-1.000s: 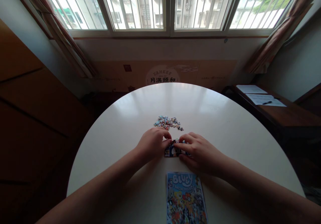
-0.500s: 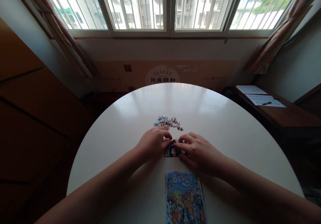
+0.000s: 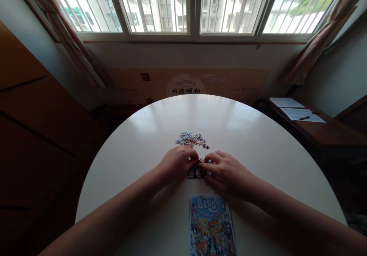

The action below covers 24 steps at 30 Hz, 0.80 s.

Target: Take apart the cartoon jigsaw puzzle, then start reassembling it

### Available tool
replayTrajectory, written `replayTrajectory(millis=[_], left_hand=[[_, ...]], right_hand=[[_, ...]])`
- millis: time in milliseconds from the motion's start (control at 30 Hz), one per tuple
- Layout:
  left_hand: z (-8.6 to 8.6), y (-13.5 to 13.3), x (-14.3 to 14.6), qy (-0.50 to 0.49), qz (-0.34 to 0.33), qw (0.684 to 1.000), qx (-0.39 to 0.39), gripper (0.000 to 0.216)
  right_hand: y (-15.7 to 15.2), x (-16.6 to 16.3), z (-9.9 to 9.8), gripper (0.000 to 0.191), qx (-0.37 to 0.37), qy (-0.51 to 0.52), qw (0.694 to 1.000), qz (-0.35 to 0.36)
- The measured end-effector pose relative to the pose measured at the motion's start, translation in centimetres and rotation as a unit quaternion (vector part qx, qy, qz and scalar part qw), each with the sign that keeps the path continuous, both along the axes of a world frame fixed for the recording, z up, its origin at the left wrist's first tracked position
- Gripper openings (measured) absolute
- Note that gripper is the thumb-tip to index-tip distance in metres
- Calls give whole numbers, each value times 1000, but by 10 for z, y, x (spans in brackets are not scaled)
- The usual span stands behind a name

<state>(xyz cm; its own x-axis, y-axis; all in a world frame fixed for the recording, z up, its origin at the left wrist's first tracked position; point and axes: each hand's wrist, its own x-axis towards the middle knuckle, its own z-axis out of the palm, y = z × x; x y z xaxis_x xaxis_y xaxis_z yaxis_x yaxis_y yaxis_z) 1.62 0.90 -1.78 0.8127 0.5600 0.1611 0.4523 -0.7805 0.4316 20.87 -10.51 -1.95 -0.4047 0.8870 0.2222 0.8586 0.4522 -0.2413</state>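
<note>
A partly assembled jigsaw puzzle point(image 3: 197, 172) lies flat on the white table, its middle and right side largely covered by fingers. My left hand point(image 3: 179, 161) is at its upper left, thumb and index finger pinched at a small jigsaw piece on the top edge; the fingertips mostly hide that piece. Across the right part rests my right hand point(image 3: 225, 168), index finger over the top and thumb at the lower edge, holding the puzzle. Beyond both hands is a pile of loose jigsaw pieces point(image 3: 187, 138). A colourful Bluey picture sheet point(image 3: 212, 225) lies nearer to me.
The round white table point(image 3: 258, 141) reaches toward a barred window. On the right, a brown side table point(image 3: 329, 131) carries papers point(image 3: 301, 115) and a pen point(image 3: 304, 118). A wooden cabinet point(image 3: 34, 133) stands on the left.
My left thumb and index finger have shifted slightly right and drawn closer together at the puzzle's top edge. My right hand stays almost still on the puzzle.
</note>
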Motion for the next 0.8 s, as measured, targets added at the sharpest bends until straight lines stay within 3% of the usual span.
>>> replayTrajectory(millis=[233,500,800], left_hand=[[-2,7,-1,-18,-48,999,-4,20],[-6,1,1,-33,-25,999,5,17],[-2,2,3,-57,16,996,-62,16]], right_hand=[[0,0,0,22,-2,-2,1000,0],[0,-1,-1,21,-1,-4,1000,-4],[0,-1,1,24,-5,-2,1000,-2]])
